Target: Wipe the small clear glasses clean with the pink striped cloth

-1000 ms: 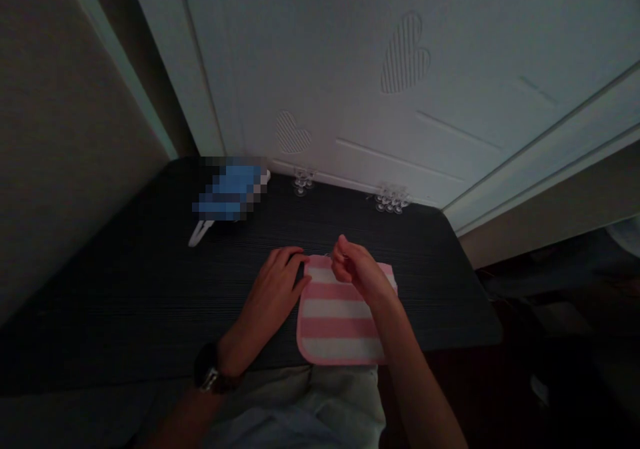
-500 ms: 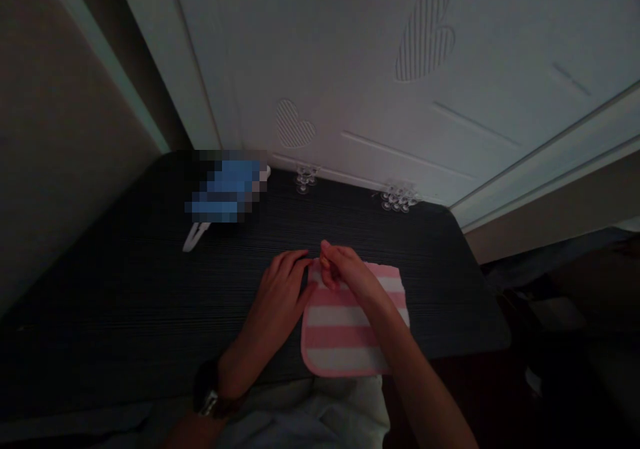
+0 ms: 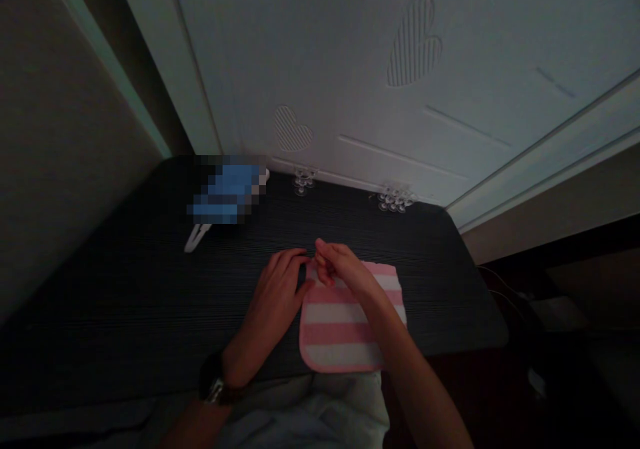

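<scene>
At the left, a plain wall [image 3: 60,136] stands beside the dark worktop [image 3: 125,282]. On its far left part lies a blue thing [image 3: 227,192], too blurred to name, with a white loop below it. Nearer to the person, the left wrist wears a dark watch [image 3: 211,379]. The left hand [image 3: 277,289] is palm down, its fingers bent but not clenched, the tips at the upper left corner of the cloth. Behind, a small group of clear pieces [image 3: 303,181] is by the white panel [image 3: 325,49], which carries two ribbed hearts. The cloth [image 3: 340,334], striped pink and white, lies flat at the near edge of the worktop. Over its upper left part is the right hand [image 3: 343,268], fingers curled towards the thumb; I cannot tell if it grasps something. Further right, a larger clear group [image 3: 396,198] is near the panel.
</scene>
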`<state>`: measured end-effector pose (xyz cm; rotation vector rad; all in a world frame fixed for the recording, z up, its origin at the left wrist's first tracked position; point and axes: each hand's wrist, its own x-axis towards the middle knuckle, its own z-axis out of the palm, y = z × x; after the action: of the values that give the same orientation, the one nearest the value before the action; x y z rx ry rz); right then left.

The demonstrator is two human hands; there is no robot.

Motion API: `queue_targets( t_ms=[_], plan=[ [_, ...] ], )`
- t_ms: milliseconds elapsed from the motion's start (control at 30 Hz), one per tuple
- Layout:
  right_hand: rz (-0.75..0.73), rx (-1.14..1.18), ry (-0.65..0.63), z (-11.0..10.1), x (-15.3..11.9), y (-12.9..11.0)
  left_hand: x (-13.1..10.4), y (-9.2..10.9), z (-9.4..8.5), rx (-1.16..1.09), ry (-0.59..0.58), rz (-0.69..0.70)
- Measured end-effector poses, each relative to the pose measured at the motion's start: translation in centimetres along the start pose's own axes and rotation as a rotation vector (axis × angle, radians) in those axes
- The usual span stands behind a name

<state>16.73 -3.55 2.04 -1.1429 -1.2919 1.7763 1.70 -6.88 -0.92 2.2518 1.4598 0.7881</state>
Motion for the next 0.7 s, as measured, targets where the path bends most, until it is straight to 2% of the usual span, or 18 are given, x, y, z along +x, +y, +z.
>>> queue_targets(
  t_ms=[167,333,400,500,600,700],
  plan=[
    [0.000,-0.043,0.098,-2.8,-1.9,-0.3,0.2,-0.2,-0.1,0.015,-0.005,0.009],
    [0.049,-0.099,0.352,-8.5,-6.5,-0.4,0.3,-0.5,0.1,0.030,-0.010,0.019],
    [0.025,-0.117,0.485,-11.2,-8.8,-0.4,0.3,-0.6,0.2,0.019,0.002,0.025],
    [-0.023,-0.123,0.577,-13.7,-11.4,-0.3,0.2,-0.8,0.5,0.003,0.018,0.025],
    [-0.089,-0.063,0.536,-12.9,-11.8,-0.7,0.2,-0.5,0.4,0.007,0.032,0.029],
    [-0.142,0.051,0.362,-8.9,-9.8,-1.2,0.1,-0.2,0.1,0.007,0.029,0.037]
  ],
)
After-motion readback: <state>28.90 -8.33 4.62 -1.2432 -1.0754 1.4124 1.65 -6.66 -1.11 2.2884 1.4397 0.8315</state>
